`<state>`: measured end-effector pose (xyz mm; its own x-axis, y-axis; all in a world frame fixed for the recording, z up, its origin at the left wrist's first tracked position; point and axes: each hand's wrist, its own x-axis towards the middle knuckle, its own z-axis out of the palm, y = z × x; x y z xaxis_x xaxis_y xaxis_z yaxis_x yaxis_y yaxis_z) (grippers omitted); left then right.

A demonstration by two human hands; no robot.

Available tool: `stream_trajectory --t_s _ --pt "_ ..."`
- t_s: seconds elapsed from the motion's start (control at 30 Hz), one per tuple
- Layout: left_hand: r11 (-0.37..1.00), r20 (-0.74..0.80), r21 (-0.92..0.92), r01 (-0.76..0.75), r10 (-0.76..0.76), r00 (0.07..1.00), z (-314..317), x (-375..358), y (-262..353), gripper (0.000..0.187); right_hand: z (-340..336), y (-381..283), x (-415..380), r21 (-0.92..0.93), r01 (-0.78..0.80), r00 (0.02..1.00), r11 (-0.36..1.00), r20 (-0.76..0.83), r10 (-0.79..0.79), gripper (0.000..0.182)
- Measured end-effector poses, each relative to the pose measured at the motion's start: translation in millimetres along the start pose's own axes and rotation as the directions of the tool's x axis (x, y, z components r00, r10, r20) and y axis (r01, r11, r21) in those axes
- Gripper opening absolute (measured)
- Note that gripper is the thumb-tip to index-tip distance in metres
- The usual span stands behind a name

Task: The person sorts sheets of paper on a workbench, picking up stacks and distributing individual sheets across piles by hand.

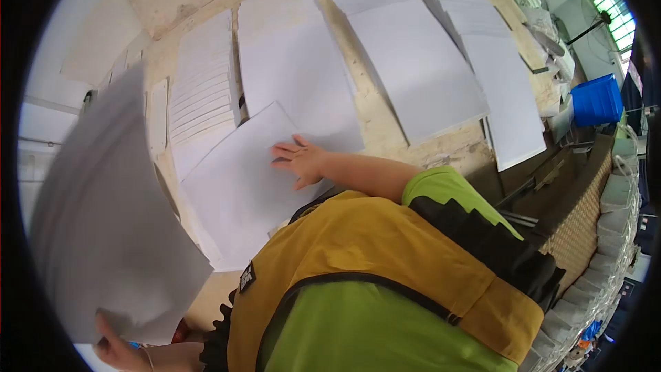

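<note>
My left hand [117,348], at the lower left, grips the bottom edge of a large white sheet [117,220], its thumb lying on the near face. This sheet is raised and tilted, slightly blurred along its far-left side. With fingers spread, my right hand [300,162] rests on another large white sheet [234,200] lying askew at the table's near side. That sheet overlaps a stack of white sheets with stepped edges [203,89] and a wide white sheet pile [296,55].
Further right lie two more rows of white sheets [413,62] [499,76] on the wooden table [375,107]. A blue bin [596,100] stands at the right, near a fan [604,19]. Wrapped white stacks [609,234] line the right side behind a woven brown panel [575,234].
</note>
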<state>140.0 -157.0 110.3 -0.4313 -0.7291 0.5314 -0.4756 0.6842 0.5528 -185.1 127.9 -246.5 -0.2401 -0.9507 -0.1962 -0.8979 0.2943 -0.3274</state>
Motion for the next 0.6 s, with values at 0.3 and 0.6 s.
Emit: stream_trajectory --t_s 0.3,0.6 --pt "0.697 -0.305 -0.675 -0.245 0.039 0.952 126 12 129 0.018 -121 29 -82 0.721 0.532 0.768 0.445 -0.632 0.106 0.082" --pt "0.286 0.515 -0.837 0.466 0.128 0.848 390 -47 323 0.024 -149 99 -295 0.838 0.324 0.400 0.439 -0.541 0.740 0.034"
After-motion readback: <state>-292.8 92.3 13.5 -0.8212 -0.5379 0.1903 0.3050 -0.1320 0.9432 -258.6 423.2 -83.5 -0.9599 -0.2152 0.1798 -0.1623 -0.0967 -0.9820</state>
